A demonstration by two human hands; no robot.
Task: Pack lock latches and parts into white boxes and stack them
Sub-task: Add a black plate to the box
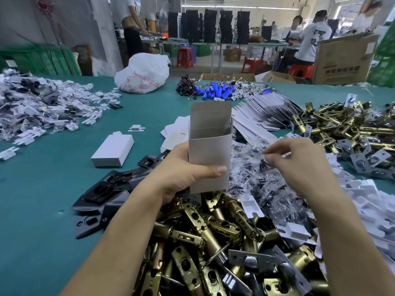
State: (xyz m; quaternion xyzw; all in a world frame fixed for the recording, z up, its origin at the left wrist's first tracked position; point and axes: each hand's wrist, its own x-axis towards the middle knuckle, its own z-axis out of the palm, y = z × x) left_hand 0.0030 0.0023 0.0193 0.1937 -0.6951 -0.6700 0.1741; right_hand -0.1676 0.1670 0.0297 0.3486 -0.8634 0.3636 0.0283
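White cardboard box, upright, top flap open, in left hand

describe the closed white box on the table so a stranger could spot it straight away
On the teal table, look left of the open box that the left hand holds upright. Beyond the black plates, a closed white box lies flat by itself. Unlike the flat cartons heaped on the right, it is folded up and shut.

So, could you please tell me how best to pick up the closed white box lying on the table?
Pinch the closed white box across its two long sides, coming from above: it lies flat on the green table, with bare cloth along both of those sides.
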